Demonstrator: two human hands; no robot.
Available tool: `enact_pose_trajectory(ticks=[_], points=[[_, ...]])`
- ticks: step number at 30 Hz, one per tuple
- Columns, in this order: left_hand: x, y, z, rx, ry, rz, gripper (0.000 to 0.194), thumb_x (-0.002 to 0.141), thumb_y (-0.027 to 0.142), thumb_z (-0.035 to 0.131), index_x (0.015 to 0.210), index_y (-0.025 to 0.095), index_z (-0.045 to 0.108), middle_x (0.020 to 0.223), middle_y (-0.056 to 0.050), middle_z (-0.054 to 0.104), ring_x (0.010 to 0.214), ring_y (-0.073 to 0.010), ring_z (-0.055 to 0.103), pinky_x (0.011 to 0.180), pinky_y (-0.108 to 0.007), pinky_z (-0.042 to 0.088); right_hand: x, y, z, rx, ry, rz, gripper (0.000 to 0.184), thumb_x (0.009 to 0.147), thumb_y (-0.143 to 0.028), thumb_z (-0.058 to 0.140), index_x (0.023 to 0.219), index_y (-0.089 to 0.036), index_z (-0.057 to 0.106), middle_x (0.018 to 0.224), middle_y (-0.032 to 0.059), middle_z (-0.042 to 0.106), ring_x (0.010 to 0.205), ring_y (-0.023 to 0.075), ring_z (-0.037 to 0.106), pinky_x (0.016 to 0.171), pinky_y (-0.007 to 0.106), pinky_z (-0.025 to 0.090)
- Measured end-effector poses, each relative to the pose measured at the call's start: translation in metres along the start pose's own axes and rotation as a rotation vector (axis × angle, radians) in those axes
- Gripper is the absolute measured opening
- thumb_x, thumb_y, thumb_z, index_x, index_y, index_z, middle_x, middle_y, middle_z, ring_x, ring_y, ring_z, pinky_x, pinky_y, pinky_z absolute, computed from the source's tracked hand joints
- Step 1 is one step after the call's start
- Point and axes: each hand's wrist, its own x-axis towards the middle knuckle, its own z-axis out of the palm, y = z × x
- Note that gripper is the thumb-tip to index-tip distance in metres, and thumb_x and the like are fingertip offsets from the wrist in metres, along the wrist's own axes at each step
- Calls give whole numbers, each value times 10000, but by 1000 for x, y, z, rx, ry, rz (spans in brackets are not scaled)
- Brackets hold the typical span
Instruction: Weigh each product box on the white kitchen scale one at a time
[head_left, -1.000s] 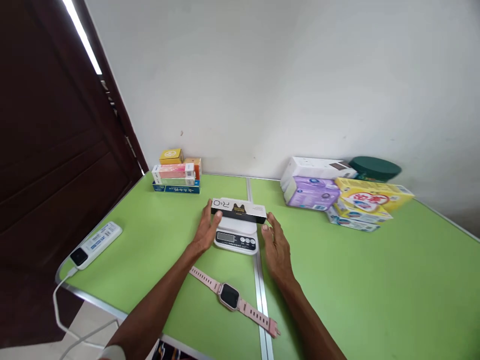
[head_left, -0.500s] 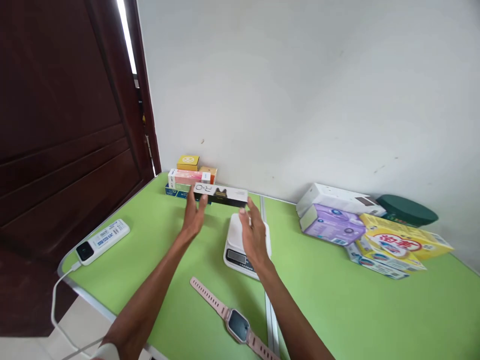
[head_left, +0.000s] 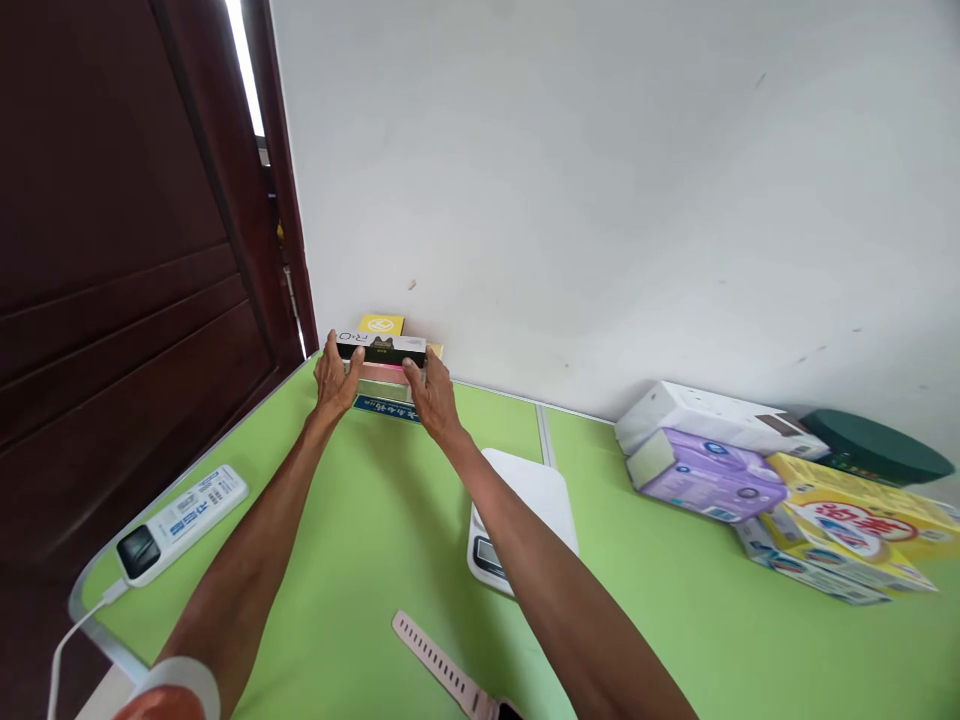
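A long black-and-white box (head_left: 382, 348) is held level between my two hands at the far left of the table. My left hand (head_left: 337, 375) grips its left end, thumb in front. My right hand (head_left: 435, 390) closes on its right end. Right beneath it is a stack with a pink box (head_left: 384, 373) and a dark blue box (head_left: 386, 408); whether the held box rests on the stack, I cannot tell. A yellow box (head_left: 382, 324) shows just behind. The white kitchen scale (head_left: 536, 490) lies partly under my right forearm.
A pink-strapped watch (head_left: 442, 665) lies at the front. On the left, a white device (head_left: 184, 525) has a cable attached. At right stand a purple pack (head_left: 705, 475), a white box (head_left: 712, 418), yellow packs (head_left: 862, 520) and a dark green container (head_left: 874, 445) by the wall.
Both hands have carried the black-and-white box left and away from me, from above the scale to the stack of small boxes. The view has shifted slightly.
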Motion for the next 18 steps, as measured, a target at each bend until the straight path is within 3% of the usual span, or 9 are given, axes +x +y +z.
enact_pose_trajectory(ticks=[4,8,12,15,18], points=[[-2,5,-6,97,-36,-6,906,1023,665,477,1676,57,323,1761,-294,345,1664,-391,320,1368,-560,186,-10,-9,-8,35,36,104,1090,906,-979,382,1619,-162,496,1656,201,534,1581,428,401,1316,637,283],[-22,25,-10,149,45,91,976,992,672,529,1702,62,250,1769,-303,304,1680,-411,254,1368,-604,144,-51,-25,-48,-53,8,90,1044,981,-914,322,1642,-116,454,1661,213,518,1583,397,408,1330,622,288],[-58,64,10,100,-11,317,928,993,665,545,1691,111,287,1750,-271,341,1667,-388,276,1373,-585,160,-118,-22,-123,-181,99,37,803,1039,-786,435,1585,-208,543,1591,173,598,1517,353,501,1290,589,387],[-99,108,43,7,-164,396,857,997,615,575,1672,144,335,1743,-241,364,1660,-375,290,1376,-567,191,-176,-1,-199,-271,343,95,676,1039,-721,497,1486,-232,628,1498,175,663,1416,340,589,1217,586,469],[-150,155,87,-125,-382,399,840,984,567,621,1661,146,359,1739,-228,381,1663,-372,288,1387,-555,175,-234,33,-277,-353,619,249,691,1009,-721,503,1417,-186,659,1452,212,676,1357,352,619,1138,594,513]])
